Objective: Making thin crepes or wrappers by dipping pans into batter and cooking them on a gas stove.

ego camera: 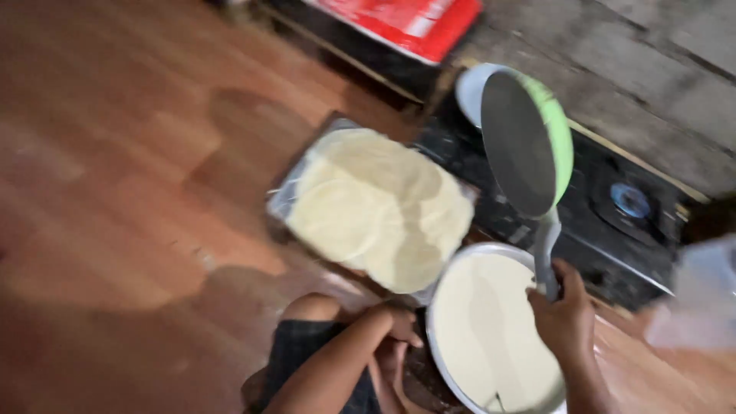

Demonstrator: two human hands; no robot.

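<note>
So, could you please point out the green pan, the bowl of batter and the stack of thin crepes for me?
green pan (521,146), head view, on its dark inner cooking surface.
bowl of batter (491,330), head view, on the pale batter surface.
stack of thin crepes (376,207), head view, middle of the top crepe.

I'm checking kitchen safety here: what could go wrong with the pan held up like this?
The right hand holds the tilted green pan by its handle alone, above the bowl of batter; a slip could drop it in and splash. The pan's edge hangs close to the stack of thin crepes and could scrape them. The left hand rests low, lending no support.
</note>
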